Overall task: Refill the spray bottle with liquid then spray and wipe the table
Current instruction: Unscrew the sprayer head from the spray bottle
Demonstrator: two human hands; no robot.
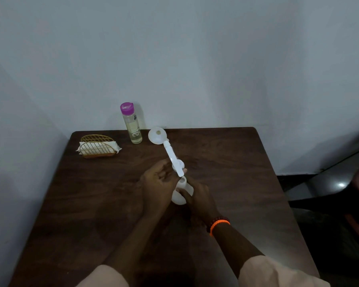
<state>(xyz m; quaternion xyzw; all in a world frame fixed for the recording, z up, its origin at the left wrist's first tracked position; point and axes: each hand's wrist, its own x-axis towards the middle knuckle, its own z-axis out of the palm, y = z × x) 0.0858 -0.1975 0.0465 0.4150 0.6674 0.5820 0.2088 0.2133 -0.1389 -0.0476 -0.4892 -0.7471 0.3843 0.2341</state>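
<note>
A small white spray bottle (181,193) stands at the middle of the dark wooden table (91,204), and my right hand (197,195) grips its body. Its neck is open. My left hand (160,181) holds the white spray head (173,157) just above the neck, tilted so its long part points away toward the back. A clear refill bottle (133,126) with a purple cap stands upright at the table's back edge. Beside it on the right lies a white funnel (157,136).
A gold wire holder with white napkins (97,149) sits at the back left. The table stands in a corner, with pale walls behind and on the left. A dark chair (340,204) is off the right edge.
</note>
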